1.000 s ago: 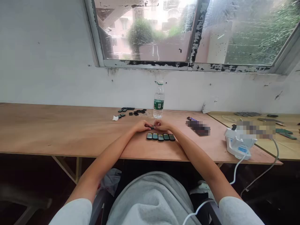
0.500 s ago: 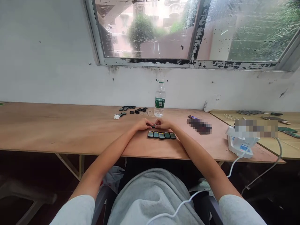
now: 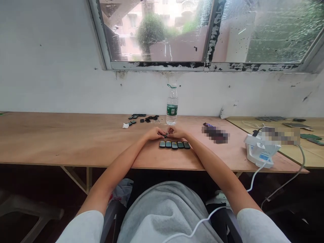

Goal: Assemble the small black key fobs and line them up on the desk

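Both hands, left hand (image 3: 152, 134) and right hand (image 3: 178, 133), apparently pinch one small dark piece (image 3: 165, 135) together, at 12 o'clock of the row of five tags (image 3: 174, 144).

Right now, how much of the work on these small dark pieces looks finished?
Five pieces sit in a neat row near the table edge, which looks like the done part. The left hand and right hand together hold one small piece. A loose pile lies by the bottle, probably left.

Both forearms stretched forward, converging; left hand (image 3: 153, 134) and right hand (image 3: 177, 133) fingertips pinched together, nearly touching.
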